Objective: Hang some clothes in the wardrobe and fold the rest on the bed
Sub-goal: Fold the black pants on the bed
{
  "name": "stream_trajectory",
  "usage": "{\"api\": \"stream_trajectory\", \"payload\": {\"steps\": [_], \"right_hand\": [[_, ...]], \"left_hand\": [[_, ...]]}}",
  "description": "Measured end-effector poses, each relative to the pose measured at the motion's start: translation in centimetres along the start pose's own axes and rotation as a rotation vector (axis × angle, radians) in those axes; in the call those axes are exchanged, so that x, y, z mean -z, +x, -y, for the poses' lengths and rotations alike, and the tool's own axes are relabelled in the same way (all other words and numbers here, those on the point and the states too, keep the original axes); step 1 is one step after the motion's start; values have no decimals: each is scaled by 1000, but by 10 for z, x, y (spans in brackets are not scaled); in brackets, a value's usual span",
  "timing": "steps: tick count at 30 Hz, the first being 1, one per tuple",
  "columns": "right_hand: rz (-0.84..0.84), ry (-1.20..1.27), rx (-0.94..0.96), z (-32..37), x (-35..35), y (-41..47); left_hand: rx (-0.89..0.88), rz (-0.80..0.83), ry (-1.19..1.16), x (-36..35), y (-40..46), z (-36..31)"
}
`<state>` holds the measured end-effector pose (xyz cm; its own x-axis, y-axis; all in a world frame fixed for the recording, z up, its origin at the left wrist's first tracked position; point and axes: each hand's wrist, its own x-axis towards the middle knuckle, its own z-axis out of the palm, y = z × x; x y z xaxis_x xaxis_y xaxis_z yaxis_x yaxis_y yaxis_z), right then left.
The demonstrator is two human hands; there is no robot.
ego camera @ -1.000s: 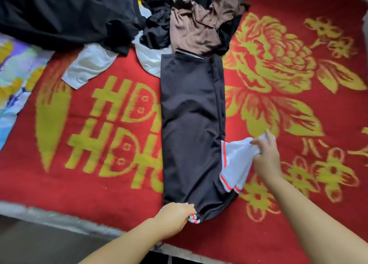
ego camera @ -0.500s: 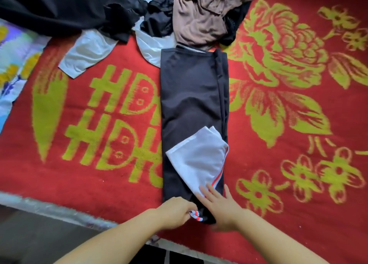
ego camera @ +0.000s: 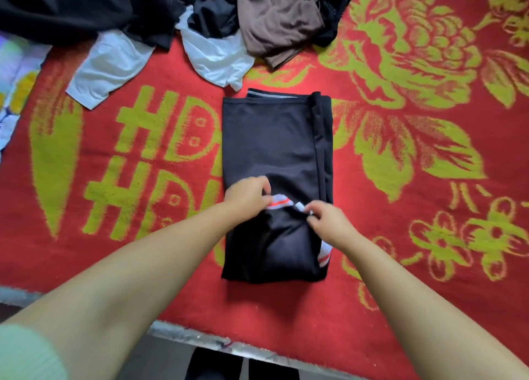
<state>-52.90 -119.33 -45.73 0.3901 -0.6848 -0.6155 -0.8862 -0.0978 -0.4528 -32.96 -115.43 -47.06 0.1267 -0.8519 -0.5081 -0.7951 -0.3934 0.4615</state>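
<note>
A black garment with white and orange striped trim lies folded lengthwise on the red bed cover. Its near end is doubled back over itself, so the striped edge sits at mid-length. My left hand pinches that striped edge on its left side. My right hand pinches the same edge on its right side. More striped trim shows at the garment's lower right.
A heap of unfolded clothes lies along the far edge: a large black piece, white pieces, a brown garment. The bed's near edge runs just below my arms. A patterned sheet shows at the left.
The white sleeve was folded in over the black garment, then both hands lifted the near end and folded it away from me to mid-length. The garment now looks about half as long.
</note>
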Motion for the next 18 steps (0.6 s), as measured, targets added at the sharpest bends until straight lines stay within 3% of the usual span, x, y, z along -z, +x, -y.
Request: {"api": "stream_trajectory", "payload": {"steps": [2,4,6,7,8,10,11,13,16,18], "right_hand": [[-387,156,-61,3,-3,7],[-547,87,38,9,-13,4],[-538,-143,276,10,-33,-8],[-483,-262,388,9,-47,-17],[-410,-366,483,5,-62,-27],[-270,-505,548,-4,-84,-41],[-231,-510,499,-9,-89,-43],[-239,-322,304,-11,-87,-40],[-271,91,-19,-5,-70,-23],[-247,50,-75,0,-59,-11]], "left_hand": [[73,-209,171,-8,10,2],[22,-281,292,-28,-3,7],[-189,-336,345,-59,-31,17],[-293,-288,374,-76,-47,24],[-330,-146,391,-89,-61,31],[-238,134,416,-110,-76,45],[-172,180,400,-117,-77,52],[-120,123,283,-117,-73,57],[38,-182,-191,-102,-58,48],[299,-271,-508,-88,-43,42]]}}
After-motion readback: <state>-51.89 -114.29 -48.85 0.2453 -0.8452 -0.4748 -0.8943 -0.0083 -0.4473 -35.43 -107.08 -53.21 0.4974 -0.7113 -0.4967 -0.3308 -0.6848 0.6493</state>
